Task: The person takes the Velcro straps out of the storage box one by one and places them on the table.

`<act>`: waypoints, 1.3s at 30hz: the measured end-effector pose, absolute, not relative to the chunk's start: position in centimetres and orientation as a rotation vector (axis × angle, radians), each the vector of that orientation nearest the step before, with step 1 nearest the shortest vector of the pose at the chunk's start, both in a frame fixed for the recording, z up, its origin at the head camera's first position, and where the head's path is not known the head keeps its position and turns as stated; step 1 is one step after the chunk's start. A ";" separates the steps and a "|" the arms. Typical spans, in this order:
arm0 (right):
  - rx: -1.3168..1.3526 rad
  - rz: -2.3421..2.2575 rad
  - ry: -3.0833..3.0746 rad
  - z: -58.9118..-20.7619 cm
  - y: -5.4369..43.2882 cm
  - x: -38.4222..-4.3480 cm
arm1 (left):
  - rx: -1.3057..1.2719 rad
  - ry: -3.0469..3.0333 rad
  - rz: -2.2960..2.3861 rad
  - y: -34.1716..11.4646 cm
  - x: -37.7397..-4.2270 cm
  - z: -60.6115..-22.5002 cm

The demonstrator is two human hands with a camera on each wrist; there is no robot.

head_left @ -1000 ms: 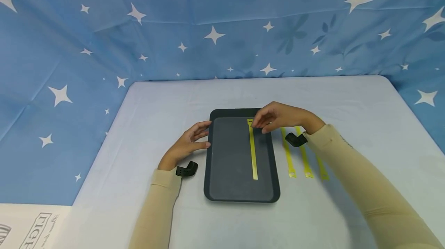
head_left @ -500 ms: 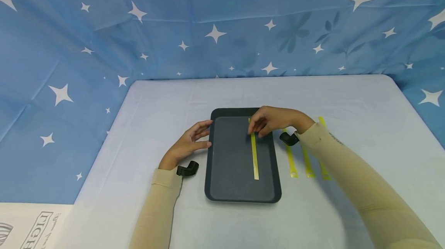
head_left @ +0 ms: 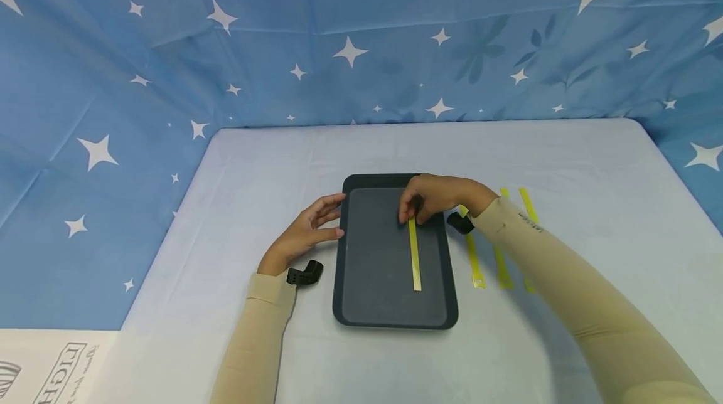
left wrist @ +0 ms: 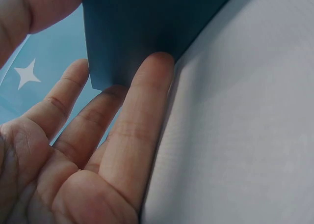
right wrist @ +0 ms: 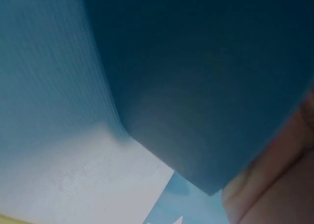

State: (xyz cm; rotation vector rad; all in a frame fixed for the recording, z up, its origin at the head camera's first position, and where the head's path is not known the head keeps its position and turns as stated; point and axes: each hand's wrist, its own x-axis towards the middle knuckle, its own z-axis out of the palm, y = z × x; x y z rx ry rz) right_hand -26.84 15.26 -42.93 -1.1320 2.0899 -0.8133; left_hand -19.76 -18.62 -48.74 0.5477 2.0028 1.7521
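Note:
A dark grey rectangular tray point(head_left: 373, 260) lies on the table. Inside it, toward the right, is a narrow yellow cable strap point(head_left: 415, 260). My right hand point(head_left: 437, 196) reaches over the tray's right rim, its fingers curled down to pinch the strap's far part, which they hide. On the other side, my left hand point(head_left: 305, 231) touches the left rim with relaxed, spread fingers. In the left wrist view a fingertip rests against the wall of the tray point(left wrist: 127, 32). The tray's wall fills most of the right wrist view, so the strap is hidden there.
Several more yellow straps point(head_left: 476, 263) lie side by side on the white tablecloth point(head_left: 282, 165), right of the tray and partly under my right forearm. A blue star-patterned curtain point(head_left: 361, 90) stands behind the table. Printed cloth point(head_left: 56, 366) shows at lower left.
My right hand has moved slightly left and down along the strap, and its fingers have drawn together over it. My left hand stays at the tray's rim.

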 end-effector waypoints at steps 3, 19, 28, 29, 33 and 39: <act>-1.145 -0.765 2.133 -43.0 15.0 -26.7 | 0.544 2.005 1.749 -18.6 -19.7 -48.7; -1.138 -0.679 2.240 -43.0 14.4 -25.5 | 0.549 2.011 1.743 -18.7 -19.8 -48.8; -1.170 -0.824 2.183 -43.5 15.0 -25.9 | 0.554 2.003 1.743 -18.7 -19.7 -48.8; -1.177 -0.860 2.172 -43.6 15.1 -25.9 | 0.553 2.004 1.742 -18.7 -19.7 -48.8; -1.163 -1.029 2.114 -43.7 15.7 -26.1 | 0.541 2.007 1.743 -18.7 -19.6 -48.7; -1.105 -1.227 2.099 -43.6 16.1 -25.8 | 0.526 2.012 1.739 -18.5 -19.6 -48.6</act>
